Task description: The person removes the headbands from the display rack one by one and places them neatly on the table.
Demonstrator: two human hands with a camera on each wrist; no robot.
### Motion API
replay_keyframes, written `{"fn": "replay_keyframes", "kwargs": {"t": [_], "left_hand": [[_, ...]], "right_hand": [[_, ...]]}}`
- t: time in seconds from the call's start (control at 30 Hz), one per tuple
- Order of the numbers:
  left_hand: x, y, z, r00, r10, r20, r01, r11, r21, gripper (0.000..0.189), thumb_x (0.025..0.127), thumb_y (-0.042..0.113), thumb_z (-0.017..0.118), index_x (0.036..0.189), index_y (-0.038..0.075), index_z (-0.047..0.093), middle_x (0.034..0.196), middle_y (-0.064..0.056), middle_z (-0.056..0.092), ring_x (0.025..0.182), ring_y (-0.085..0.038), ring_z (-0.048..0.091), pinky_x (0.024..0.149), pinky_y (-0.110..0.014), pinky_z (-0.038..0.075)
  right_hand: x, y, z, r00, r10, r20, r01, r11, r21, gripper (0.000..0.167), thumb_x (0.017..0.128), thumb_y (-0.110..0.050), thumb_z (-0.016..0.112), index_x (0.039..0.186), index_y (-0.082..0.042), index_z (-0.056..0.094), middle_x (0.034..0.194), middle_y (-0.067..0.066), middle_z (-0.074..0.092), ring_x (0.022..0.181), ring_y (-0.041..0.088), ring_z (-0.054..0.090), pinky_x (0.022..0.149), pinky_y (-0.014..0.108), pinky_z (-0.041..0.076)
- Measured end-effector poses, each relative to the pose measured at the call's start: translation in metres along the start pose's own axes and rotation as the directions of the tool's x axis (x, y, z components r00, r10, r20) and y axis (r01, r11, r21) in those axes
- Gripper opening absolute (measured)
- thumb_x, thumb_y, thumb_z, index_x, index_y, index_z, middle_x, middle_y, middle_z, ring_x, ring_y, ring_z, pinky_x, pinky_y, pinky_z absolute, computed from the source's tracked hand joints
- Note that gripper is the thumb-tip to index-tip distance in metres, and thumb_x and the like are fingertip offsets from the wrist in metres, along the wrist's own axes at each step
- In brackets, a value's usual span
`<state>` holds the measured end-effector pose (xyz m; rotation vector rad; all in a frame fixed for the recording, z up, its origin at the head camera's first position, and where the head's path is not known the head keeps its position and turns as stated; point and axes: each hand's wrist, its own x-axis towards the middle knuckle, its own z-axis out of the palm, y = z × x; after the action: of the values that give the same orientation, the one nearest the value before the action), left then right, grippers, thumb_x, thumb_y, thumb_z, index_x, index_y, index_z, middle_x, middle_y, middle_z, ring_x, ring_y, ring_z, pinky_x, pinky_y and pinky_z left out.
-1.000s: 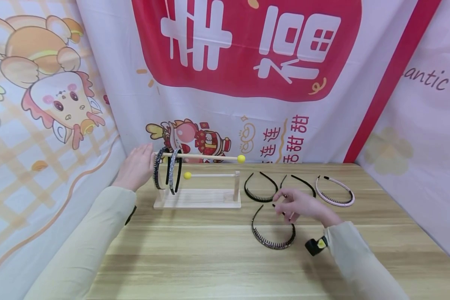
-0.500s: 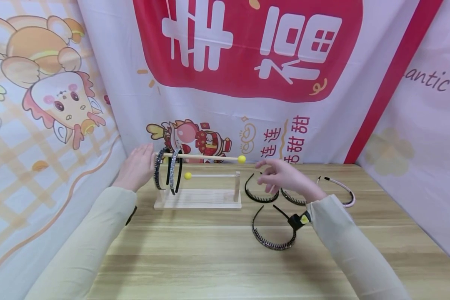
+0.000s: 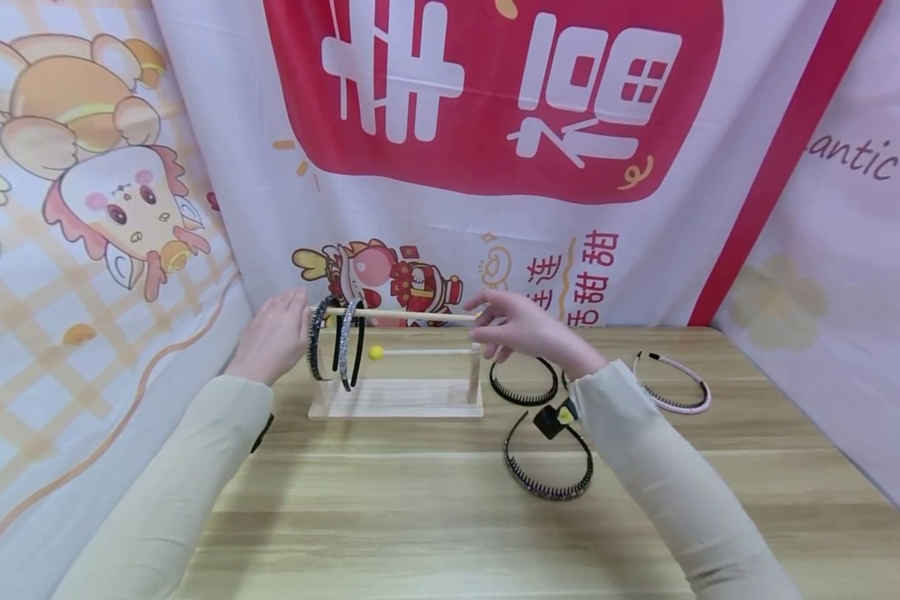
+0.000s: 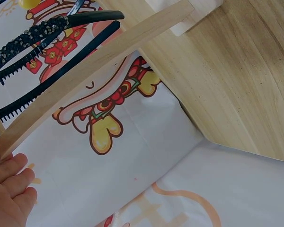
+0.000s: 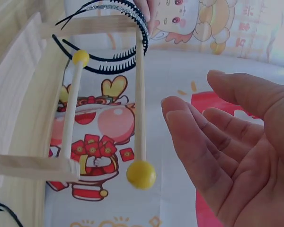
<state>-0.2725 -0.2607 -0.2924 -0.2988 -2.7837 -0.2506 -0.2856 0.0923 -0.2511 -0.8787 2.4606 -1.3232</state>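
Note:
My left hand (image 3: pixel 272 335) touches the top of the left post of a small wooden headband rack (image 3: pixel 401 400), its fingers fairly straight. On the rack's upper rod hang a dark beaded headband (image 3: pixel 314 343) and a silver glittery headband (image 3: pixel 347 346), side by side near the left post. By the rod's free right end is my right hand (image 3: pixel 531 328), fingers loosely bent and holding nothing. The right wrist view shows a gap between that hand and the yellow ball (image 5: pixel 141 174) tipping the rod. A second yellow ball (image 3: pixel 376 353) ends the lower rod.
Right of the rack lie a black toothed headband (image 3: pixel 523 399) and a pink headband (image 3: pixel 695 407). Another headband between them is mostly hidden by my right arm. A dark studded headband (image 3: pixel 557 494) lies closer on the wooden table (image 3: pixel 390 517). Printed cloth hangs behind and at both sides.
From above the headbands on the table, my right hand has moved left and up to the upper rod's end. My left hand stays at the post.

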Motion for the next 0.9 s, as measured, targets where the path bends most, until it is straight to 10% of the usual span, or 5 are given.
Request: {"fn": "replay_keyframes", "kwargs": {"t": [0.9], "left_hand": [[0.001, -0.005, 0.000, 1.000, 0.005, 0.001, -0.005, 1.000, 0.011, 0.049, 0.101, 0.018, 0.028, 0.137, -0.014, 0.024, 0.141, -0.031, 0.026, 0.131, -0.043, 0.022, 0.110, -0.049, 0.009]], "right_hand": [[0.072, -0.026, 0.061, 0.999, -0.005, -0.048, 0.007, 0.999, 0.044, 0.052, 0.084, -0.022, 0.069, 0.129, -0.014, 0.045, 0.122, 0.009, 0.050, 0.075, 0.026, 0.064, 0.058, 0.034, 0.057]]}}
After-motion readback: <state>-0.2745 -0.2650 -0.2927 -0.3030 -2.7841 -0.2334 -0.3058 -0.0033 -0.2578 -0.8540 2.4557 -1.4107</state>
